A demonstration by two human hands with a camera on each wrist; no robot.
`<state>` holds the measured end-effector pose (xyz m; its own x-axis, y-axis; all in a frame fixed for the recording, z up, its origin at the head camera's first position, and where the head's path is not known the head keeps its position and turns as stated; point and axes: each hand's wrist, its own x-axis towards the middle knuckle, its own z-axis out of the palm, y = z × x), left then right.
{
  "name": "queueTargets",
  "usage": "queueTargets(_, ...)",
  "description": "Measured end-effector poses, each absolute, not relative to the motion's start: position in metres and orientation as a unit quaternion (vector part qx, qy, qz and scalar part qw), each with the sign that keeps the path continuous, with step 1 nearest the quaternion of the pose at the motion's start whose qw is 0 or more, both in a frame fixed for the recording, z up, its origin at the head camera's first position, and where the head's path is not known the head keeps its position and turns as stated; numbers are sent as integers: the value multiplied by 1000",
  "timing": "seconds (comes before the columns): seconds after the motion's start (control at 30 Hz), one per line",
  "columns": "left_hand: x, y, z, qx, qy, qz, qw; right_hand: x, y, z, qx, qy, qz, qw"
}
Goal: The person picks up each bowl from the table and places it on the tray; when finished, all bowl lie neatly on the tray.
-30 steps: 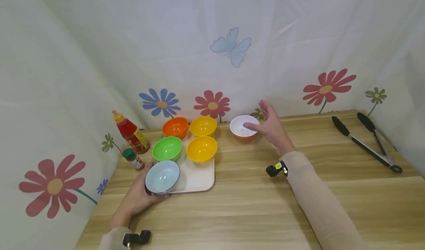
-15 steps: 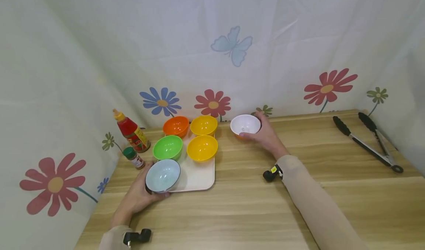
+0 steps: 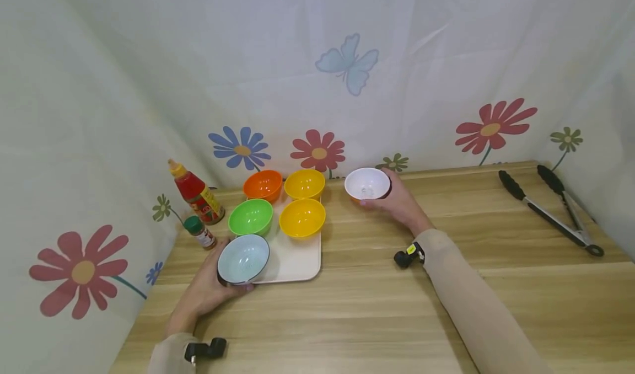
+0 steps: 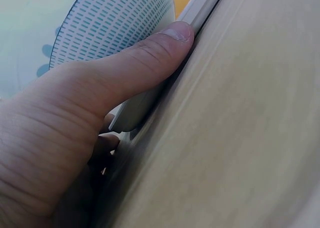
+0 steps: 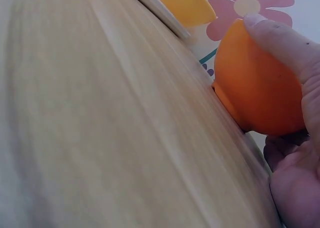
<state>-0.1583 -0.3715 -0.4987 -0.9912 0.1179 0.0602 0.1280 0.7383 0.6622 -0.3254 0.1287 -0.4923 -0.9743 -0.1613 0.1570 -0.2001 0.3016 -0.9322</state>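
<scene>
My right hand [image 3: 399, 200] grips an orange bowl with a white inside [image 3: 366, 183] at the back of the table. In the right wrist view, the thumb lies at the rim of this bowl [image 5: 257, 83], whose foot is right at the wood. At the left, my left hand [image 3: 210, 283] holds the near left corner of a white tray [image 3: 302, 266]. Its thumb [image 4: 150, 58] runs along the tray's front edge, while the other fingers are mostly hidden. A pale blue bowl with a dashed outer pattern [image 4: 120, 23] stands on that corner, close beside the thumb.
Orange [image 3: 263, 185], green [image 3: 251, 218] and two yellow bowls [image 3: 302, 218] fill the tray's rear. Left of it stand a red sauce bottle [image 3: 199, 197] and a green-capped spice jar [image 3: 199, 232]. Black-tipped tongs [image 3: 553, 217] lie far right. A flowered curtain [image 3: 397, 87] backs the table.
My right hand has moved in from above the white-lined bowl and its fingers have closed round the side. The left hand keeps its place at the tray corner.
</scene>
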Motion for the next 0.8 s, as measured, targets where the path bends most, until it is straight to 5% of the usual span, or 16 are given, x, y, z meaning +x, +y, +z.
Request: queueTargets(0.8,-158,-371,-497,-52,-936,-349,-3,-323,133,-496,121,-796,590,57)
